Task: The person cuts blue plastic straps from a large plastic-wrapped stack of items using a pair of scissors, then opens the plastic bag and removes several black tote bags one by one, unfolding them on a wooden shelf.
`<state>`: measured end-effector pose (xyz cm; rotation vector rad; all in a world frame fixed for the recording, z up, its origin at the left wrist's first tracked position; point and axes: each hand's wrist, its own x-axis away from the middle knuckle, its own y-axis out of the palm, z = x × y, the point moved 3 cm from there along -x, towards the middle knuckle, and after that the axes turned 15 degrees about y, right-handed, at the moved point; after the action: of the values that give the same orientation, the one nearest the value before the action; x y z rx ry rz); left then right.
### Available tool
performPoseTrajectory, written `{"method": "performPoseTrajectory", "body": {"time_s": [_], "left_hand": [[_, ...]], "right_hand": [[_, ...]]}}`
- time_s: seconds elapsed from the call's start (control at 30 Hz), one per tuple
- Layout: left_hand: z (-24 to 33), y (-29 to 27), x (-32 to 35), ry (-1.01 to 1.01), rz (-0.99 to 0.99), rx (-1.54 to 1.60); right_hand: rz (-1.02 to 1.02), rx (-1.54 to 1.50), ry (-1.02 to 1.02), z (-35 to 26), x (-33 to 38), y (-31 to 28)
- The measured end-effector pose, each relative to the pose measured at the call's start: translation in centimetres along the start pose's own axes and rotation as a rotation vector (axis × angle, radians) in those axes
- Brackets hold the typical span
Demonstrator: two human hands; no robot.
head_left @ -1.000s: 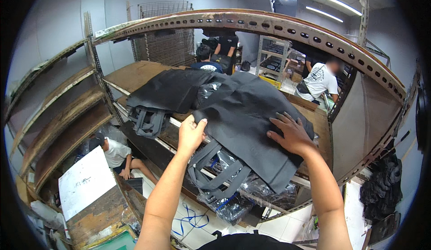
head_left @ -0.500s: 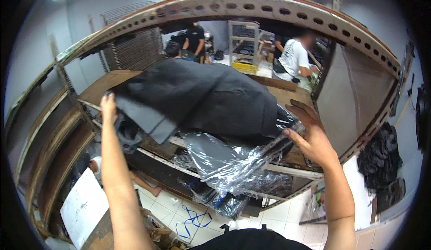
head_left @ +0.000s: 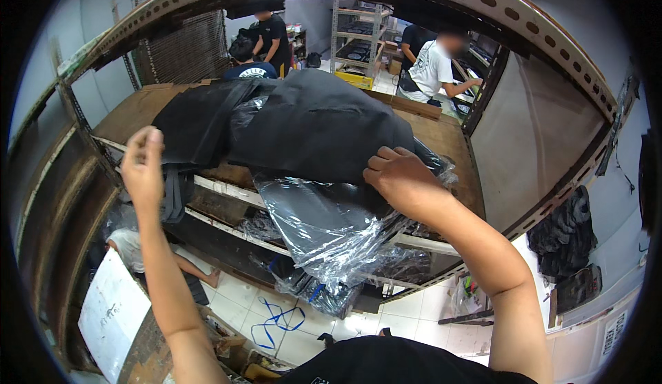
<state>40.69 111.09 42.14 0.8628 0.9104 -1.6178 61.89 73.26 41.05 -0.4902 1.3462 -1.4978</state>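
We see the wooden shelf board of the perforated metal rack [head_left: 441, 132] already carrying the big pile of black fabric pieces [head_left: 310, 125], so the stack looks largely placed. A clear plastic bag of dark goods [head_left: 324, 225] hangs over the shelf's front edge, not yet tucked in by our judgement. Our right hand [head_left: 396, 177] lies palm-down on the pile's near edge, fingers curled, pressing rather than gripping. Our left hand [head_left: 143, 167] is raised beside the pile's left end, loosely closed, holding nothing.
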Motion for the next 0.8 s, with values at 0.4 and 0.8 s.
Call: {"method": "performPoseTrajectory", "body": {"time_s": [0.4, 0.8], "left_hand": [[12.3, 3.7, 8.8, 0.06, -0.481, 0.494], [16.1, 8.5, 8.6, 0.406, -0.44, 0.416]], "right_hand": [[0.029, 0.09, 0.058, -0.2, -1.7, 0.3], [-0.136, -0.981, 0.436, 3.3, -2.5, -2.3]]}}
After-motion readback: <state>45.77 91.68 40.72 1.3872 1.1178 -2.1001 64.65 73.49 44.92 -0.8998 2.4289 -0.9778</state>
